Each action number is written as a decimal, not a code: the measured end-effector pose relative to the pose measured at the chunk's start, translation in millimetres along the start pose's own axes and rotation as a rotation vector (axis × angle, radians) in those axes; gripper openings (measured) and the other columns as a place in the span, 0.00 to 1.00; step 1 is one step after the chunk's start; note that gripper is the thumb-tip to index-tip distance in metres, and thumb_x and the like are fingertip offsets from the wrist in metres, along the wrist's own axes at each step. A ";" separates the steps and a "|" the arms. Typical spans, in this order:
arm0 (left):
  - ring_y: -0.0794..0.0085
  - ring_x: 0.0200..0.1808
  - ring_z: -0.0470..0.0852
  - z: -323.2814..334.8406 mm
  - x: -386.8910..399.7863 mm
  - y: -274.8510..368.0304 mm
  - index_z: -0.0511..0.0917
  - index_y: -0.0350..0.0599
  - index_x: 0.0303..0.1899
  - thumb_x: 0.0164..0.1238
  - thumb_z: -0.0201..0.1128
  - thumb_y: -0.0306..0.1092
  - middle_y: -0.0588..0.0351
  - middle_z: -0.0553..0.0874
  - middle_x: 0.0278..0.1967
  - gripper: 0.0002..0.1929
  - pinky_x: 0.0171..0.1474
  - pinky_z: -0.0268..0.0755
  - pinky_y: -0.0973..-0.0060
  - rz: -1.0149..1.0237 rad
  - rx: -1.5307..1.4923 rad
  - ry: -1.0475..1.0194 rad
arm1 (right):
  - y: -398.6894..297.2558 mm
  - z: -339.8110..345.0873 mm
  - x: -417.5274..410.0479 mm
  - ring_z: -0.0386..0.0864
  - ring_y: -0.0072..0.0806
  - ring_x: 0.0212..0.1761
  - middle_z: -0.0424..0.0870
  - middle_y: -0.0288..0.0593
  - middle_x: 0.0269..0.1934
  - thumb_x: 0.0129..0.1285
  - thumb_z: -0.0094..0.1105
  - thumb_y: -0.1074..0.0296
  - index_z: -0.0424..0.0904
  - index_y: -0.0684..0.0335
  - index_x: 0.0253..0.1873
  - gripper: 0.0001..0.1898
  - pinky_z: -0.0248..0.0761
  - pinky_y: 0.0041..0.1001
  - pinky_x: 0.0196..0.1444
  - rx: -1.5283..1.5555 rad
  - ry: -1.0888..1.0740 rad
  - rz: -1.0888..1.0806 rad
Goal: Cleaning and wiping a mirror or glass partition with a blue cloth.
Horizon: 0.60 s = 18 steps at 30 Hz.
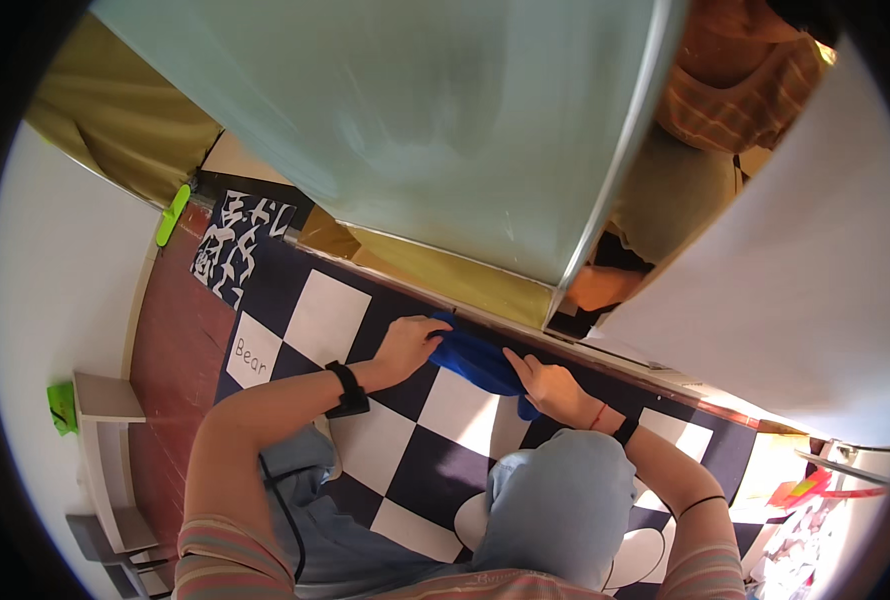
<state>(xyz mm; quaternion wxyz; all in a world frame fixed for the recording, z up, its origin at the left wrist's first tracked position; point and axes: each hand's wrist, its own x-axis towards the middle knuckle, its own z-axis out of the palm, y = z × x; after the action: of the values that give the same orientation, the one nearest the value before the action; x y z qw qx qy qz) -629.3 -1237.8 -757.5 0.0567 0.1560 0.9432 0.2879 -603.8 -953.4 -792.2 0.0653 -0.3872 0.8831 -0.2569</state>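
A blue cloth stretches between my hands, low over the checkered floor mat and close to the glass panel's bottom edge. My left hand grips its left end between thumb and fingers. At the right end, my right hand touches the cloth with the index finger extended along it; its other fingers are curled, and whether they grip the cloth is hard to tell. Part of the cloth hangs below the right hand.
A large glass panel rises just ahead, reflecting a person in its neighbouring mirror or seen through a gap. A white panel stands right. A patterned mat, a green brush-like item and a small shelf are at left.
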 end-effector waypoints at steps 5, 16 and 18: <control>0.56 0.31 0.84 -83.2 -5.3 -30.1 0.79 0.48 0.53 0.58 0.64 0.25 0.46 0.82 0.41 0.19 0.38 0.78 0.64 0.124 0.095 0.089 | -46.8 -53.2 69.9 0.75 0.27 0.26 0.70 0.42 0.37 0.50 0.57 0.73 0.69 0.64 0.63 0.30 0.73 0.24 0.24 -0.393 0.120 -0.294; 0.34 0.63 0.66 -12.1 47.7 -102.3 0.62 0.42 0.68 0.73 0.51 0.41 0.32 0.64 0.65 0.26 0.65 0.61 0.54 0.150 0.143 0.077 | -13.4 9.5 160.2 0.71 0.40 0.50 0.71 0.50 0.49 0.56 0.62 0.63 0.72 0.61 0.60 0.26 0.71 0.37 0.46 -0.706 -0.140 0.174; 0.35 0.65 0.64 -0.7 50.8 -119.6 0.63 0.44 0.68 0.74 0.50 0.43 0.32 0.63 0.66 0.25 0.66 0.60 0.52 0.155 0.219 0.076 | -15.2 15.9 174.5 0.70 0.42 0.51 0.71 0.52 0.49 0.59 0.61 0.60 0.72 0.60 0.60 0.24 0.71 0.39 0.46 -0.624 -0.126 0.159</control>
<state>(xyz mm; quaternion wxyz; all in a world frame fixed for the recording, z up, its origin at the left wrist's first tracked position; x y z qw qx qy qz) -708.7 -1315.5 -824.8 -0.0190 0.2227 0.9555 0.1923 -709.7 -1093.6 -783.6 0.0179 -0.3335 0.9409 0.0564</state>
